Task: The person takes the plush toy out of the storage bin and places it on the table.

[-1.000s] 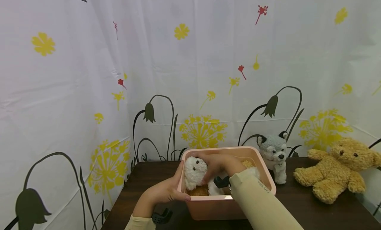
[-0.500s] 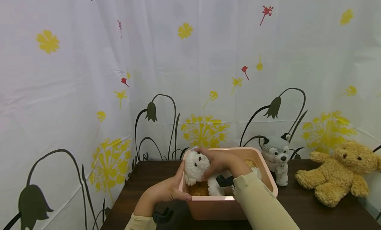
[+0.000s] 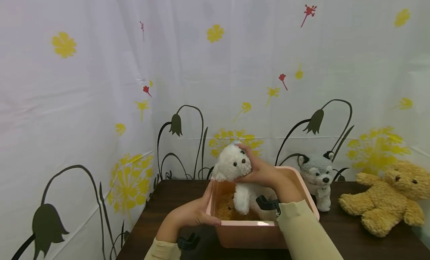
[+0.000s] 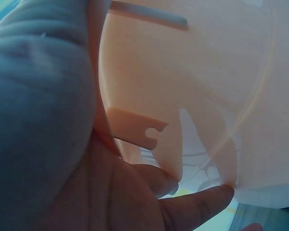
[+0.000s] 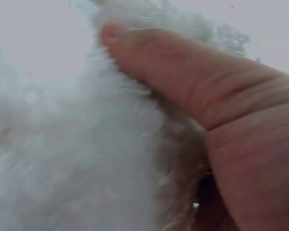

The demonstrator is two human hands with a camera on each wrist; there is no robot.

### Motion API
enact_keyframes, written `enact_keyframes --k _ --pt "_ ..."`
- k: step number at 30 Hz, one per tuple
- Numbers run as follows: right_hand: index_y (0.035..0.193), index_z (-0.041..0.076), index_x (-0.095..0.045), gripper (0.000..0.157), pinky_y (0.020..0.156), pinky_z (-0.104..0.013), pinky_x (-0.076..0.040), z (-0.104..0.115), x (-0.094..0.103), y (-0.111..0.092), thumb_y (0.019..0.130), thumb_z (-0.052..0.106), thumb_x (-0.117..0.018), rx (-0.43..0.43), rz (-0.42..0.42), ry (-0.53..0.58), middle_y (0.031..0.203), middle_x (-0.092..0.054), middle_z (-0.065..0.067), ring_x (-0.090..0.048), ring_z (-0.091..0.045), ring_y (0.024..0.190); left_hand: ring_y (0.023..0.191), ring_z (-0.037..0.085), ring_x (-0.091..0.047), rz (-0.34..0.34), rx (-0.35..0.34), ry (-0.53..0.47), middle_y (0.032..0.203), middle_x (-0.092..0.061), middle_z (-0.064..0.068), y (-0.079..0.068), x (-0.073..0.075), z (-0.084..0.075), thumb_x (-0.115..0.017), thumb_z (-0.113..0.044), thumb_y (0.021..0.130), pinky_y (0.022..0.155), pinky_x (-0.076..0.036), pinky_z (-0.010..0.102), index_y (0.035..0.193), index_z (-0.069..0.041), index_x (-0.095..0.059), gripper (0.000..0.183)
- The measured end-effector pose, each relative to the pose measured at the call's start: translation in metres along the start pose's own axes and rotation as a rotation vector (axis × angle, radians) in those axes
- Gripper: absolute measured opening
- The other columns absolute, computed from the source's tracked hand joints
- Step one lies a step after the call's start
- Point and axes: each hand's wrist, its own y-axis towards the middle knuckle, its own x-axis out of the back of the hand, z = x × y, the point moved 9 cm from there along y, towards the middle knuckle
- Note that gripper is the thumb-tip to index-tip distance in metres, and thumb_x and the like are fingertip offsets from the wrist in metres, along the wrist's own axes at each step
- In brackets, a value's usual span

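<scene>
Raised since the earlier frame: the white plush toy point(image 3: 231, 164), its head now above the rim of the pink tub point(image 3: 252, 234).

Across the back and left hangs a floral curtain point(image 3: 100, 65), behind a dark table point(image 3: 178, 194). The left hand point(image 3: 189, 217) braces the tub's near left corner, thumb and fingers spread apart; a brown plush point(image 3: 228, 211) lies inside. The right hand point(image 3: 263, 172) is clamped on the toy's head, with the toy's body down in the tub. Just right stands a grey husky point(image 3: 317, 178), then a tan bear point(image 3: 386, 200). Only the left wrist view shows a notched tab point(image 4: 135, 127) at the tub's wall; the right wrist's shows a digit against white fur, too blurred to say which.
</scene>
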Motion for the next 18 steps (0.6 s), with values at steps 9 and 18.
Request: enact_keyframes --k 9,18 --pt "0.17 0.037 -0.021 0.12 0.114 -0.064 -0.045 0.03 0.071 -0.046 0.081 0.006 -0.097 0.17 -0.439 0.075 0.169 -0.04 -0.01 -0.052 -0.04 0.146 0.147 0.034 -0.055 0.042 -0.021 -0.115 0.179 -0.018 0.027 0.01 -0.009 -0.007 -0.091 -0.046 0.09 0.111 -0.053 0.041 0.168 -0.033 0.034 0.148" --pt "0.169 0.019 -0.02 0.124 0.11 -0.028 -0.042 0.058 0.123 -0.126 0.073 -0.021 -0.087 0.368 -0.824 0.196 0.165 -0.04 -0.009 -0.046 -0.028 0.142 0.146 0.034 -0.057 0.054 -0.03 -0.11 0.179 -0.016 0.028 0.008 -0.015 -0.006 -0.091 -0.05 0.089 0.111 -0.052 0.04 0.169 -0.029 0.032 0.149"
